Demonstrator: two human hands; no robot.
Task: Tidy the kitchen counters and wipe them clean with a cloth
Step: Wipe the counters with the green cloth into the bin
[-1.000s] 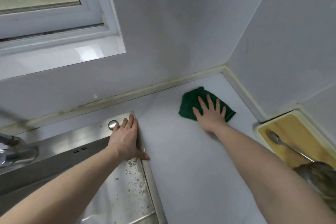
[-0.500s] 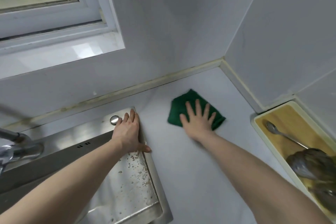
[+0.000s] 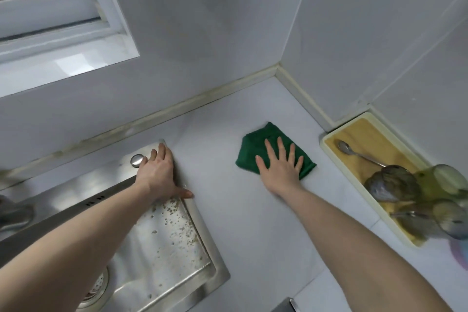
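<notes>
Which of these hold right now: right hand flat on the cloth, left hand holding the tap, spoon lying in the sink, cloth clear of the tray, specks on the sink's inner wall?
1. The right hand lies flat on the green cloth. True.
2. The left hand holds the tap. False: it rests on the sink rim corner.
3. The spoon lies in the sink. False: it lies in the tray.
4. The cloth is apart from the tray. True.
5. Brown specks dot the sink's inner wall. True.

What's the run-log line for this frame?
step: wiping counter | right hand: flat on green cloth | left hand: resting on sink rim
</notes>
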